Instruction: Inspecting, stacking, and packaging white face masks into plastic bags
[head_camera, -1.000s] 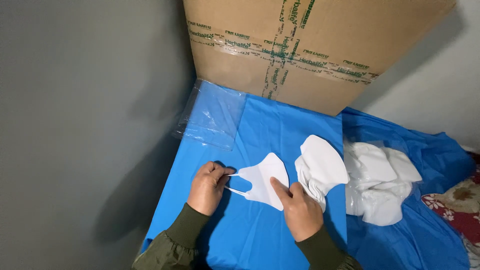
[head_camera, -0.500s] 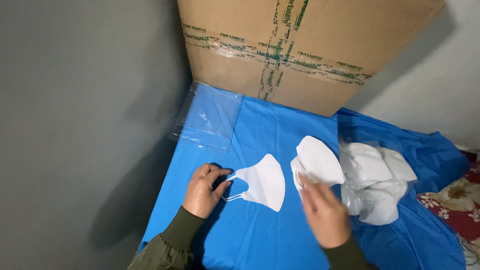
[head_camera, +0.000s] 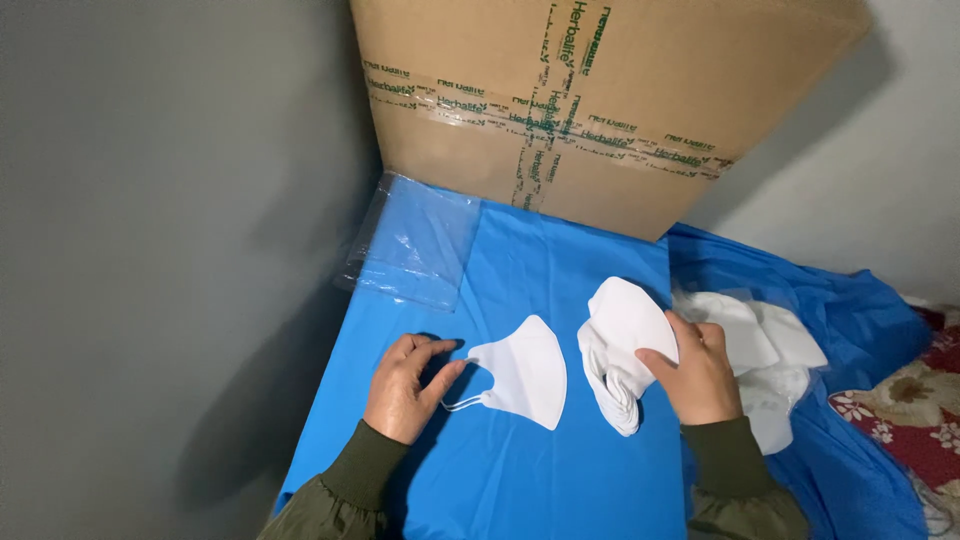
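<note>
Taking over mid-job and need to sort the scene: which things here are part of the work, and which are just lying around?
In the work:
left hand, touching the single white mask
right hand, on the stack of white masks

Lying about:
clear plastic bags by the wall
cardboard box
bagged pile of masks
blue sheet

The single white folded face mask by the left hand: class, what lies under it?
Under the white folded face mask lies the blue plastic sheet. Whatever lies beneath the sheet is covered.
</note>
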